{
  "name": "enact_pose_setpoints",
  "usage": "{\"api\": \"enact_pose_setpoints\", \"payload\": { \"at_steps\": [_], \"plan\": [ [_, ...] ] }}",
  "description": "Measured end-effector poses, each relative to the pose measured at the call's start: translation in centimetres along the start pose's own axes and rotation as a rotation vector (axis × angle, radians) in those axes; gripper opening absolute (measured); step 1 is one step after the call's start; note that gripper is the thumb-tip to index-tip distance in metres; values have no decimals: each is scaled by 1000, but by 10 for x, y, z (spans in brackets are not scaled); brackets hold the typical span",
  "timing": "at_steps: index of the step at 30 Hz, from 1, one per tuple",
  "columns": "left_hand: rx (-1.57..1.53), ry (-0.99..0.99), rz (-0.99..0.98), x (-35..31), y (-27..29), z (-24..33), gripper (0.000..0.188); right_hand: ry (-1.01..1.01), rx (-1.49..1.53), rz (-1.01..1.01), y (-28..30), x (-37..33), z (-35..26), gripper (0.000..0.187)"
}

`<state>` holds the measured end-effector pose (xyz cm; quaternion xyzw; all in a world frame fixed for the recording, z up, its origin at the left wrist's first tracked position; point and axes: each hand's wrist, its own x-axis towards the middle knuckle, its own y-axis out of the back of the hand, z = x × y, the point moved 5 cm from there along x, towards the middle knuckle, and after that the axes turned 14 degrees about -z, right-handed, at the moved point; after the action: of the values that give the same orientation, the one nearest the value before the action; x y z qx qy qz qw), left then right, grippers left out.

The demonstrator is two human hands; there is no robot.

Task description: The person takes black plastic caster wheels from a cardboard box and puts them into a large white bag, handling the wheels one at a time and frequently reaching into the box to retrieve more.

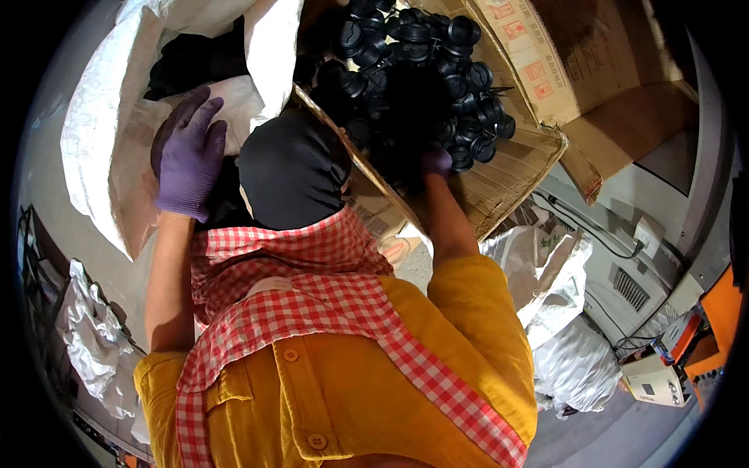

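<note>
My left hand [191,160], in a purple knit glove, is open with its fingers stretched out over the mouth of a large white woven sack [94,148]. Black soft material [199,62] lies inside the sack. My right hand [436,161], gloved the same way, reaches into a cardboard box [499,175]. Its fingers are hidden behind a dark, fuzzy-looking black mass [413,109], so I cannot tell whether they grip it. Many round black plastic pieces [463,33] are heaped around that mass in the box. Smooth black fabric [289,168] covers my knee between sack and box.
The box's raised flaps [601,47] stand at the far right. White plastic bags [573,363] are on the right, beside a power plug and cable [644,238] and a small pale device [655,382]. Another crumpled white bag [97,335] lies at left.
</note>
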<state>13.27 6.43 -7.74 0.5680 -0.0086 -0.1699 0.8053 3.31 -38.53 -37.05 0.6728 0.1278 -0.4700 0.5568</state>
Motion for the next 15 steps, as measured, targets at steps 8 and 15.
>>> {"api": "enact_pose_setpoints", "payload": {
  "at_steps": [8,15],
  "plan": [
    [-140,-42,47,-5,2,6,23,473,424,502,74,-136,-14,20],
    [-649,-373,164,-14,36,89,20,775,456,574,125,-223,-46,20]
  ]
}}
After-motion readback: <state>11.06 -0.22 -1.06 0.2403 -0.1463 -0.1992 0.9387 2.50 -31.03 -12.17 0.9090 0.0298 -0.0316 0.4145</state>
